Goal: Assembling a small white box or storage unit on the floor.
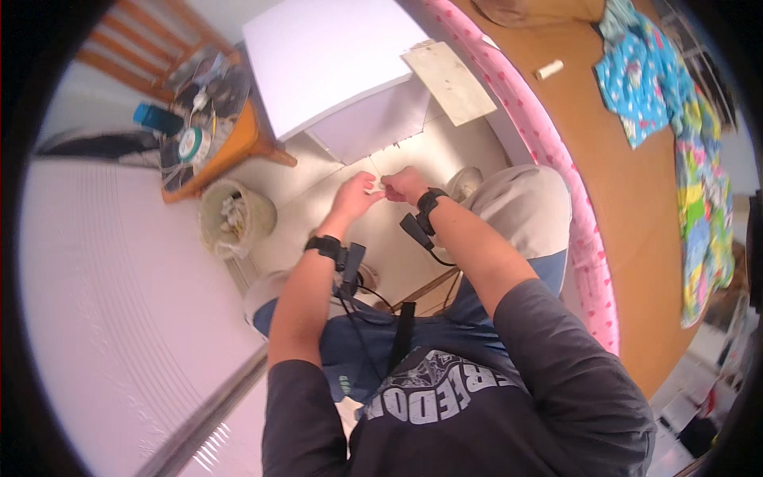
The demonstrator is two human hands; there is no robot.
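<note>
My left hand and my right hand meet over the pale tiled floor, in front of a white cabinet. Both have curled fingers, and the left thumb reaches toward the right fingertips. Something small and pale may sit between the fingertips, too small to name. A black wrist strap with a small dark device is on each wrist: the left strap and the right strap. My knees are bent on either side of the hands.
A waste bin with crumpled paper stands at left, beside a wooden chair bearing a blue cup and clutter. A beige board overhangs the cabinet's corner. At right, a bed with pink edging holds patterned cloth.
</note>
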